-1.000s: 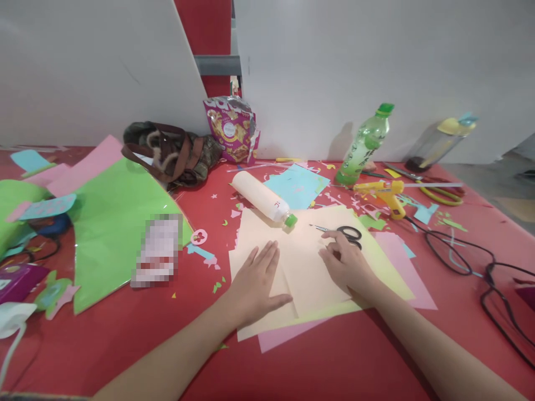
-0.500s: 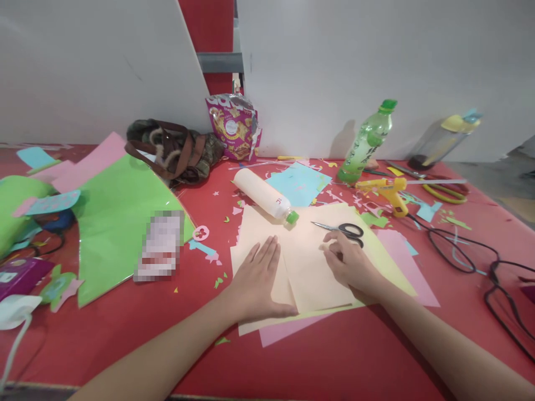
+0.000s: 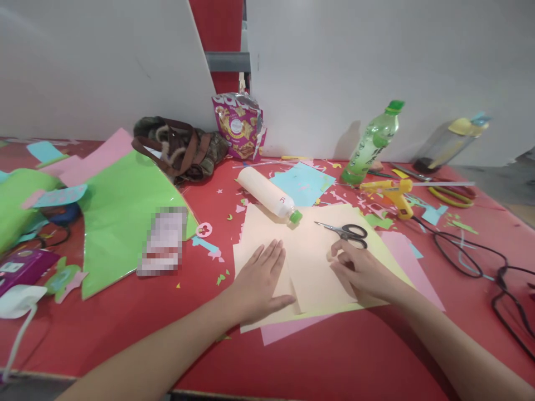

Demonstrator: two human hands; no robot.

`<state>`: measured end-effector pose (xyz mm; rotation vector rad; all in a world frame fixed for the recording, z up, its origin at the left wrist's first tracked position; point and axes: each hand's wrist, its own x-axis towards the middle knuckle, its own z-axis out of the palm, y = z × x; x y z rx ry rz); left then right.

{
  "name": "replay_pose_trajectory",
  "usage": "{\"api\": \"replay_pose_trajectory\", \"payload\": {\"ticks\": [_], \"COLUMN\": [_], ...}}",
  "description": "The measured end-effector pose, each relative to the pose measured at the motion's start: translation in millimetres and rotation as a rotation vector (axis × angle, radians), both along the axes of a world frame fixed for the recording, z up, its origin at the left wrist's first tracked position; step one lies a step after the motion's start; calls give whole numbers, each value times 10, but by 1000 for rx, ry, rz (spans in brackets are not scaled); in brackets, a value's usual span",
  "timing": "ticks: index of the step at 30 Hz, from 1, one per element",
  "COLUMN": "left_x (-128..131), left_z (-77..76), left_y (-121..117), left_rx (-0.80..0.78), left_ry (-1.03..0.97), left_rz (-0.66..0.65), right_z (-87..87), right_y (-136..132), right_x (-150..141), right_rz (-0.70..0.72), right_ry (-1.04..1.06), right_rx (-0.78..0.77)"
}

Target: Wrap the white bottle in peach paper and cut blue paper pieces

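Not a lot has changed in the last second, but our right hand [image 3: 363, 273] has eased back a little from the black-handled metal scissors [image 3: 339, 229], so both finger loops are easier to see. The scissors lie loose on the pale peach paper sheets [image 3: 317, 284], just beyond our fingers, and neither of our 2 hands is holding them.

Our left hand [image 3: 259, 287] is open, palm down and fingers spread, resting flat on the same paper. The right has its fingers curled in low over the sheets, and honestly we can't tell if there's anything pinched in there.

The peach sheets overlap, with a yellow-green sheet [image 3: 388, 259] and a pink sheet [image 3: 288, 329] poking out from underneath, all on the red counter [image 3: 317, 362]. The white and peach bottle with a green cap [image 3: 267, 193] is on its side just past our left hand, cap end over the paper.

Further out we've got a light blue paper sheet [image 3: 303, 184] with scraps around it, a yellow glue gun [image 3: 401, 200] off to the right, and a clear green drink bottle [image 3: 371, 147] behind that.
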<state>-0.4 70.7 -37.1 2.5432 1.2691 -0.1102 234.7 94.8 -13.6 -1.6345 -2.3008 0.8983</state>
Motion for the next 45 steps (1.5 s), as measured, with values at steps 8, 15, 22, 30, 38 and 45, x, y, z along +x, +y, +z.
{"api": "replay_pose_trajectory", "payload": {"ticks": [8, 15, 22, 30, 38, 45], "left_x": [-4, 2, 0, -4, -6, -5], "left_z": [-12, 10, -8, -31, -25, -21], "left_y": [-21, -22, -24, -27, -29, -26], "left_rx": [16, -3, 19, 40, 34, 15], "left_ry": [15, 37, 27, 19, 3, 24], "left_rz": [0, 0, 4, 0, 5, 4], "right_z": [48, 56, 104, 142, 152, 208], "right_y": [5, 32, 44, 11, 18, 14], "right_x": [9, 81, 140, 150, 183, 214], "right_rz": [89, 42, 116, 75, 109, 180], "right_ry": [-6, 89, 228, 304, 267, 211], "right_rx": [-14, -167, -444, -641, -760, -843]}}
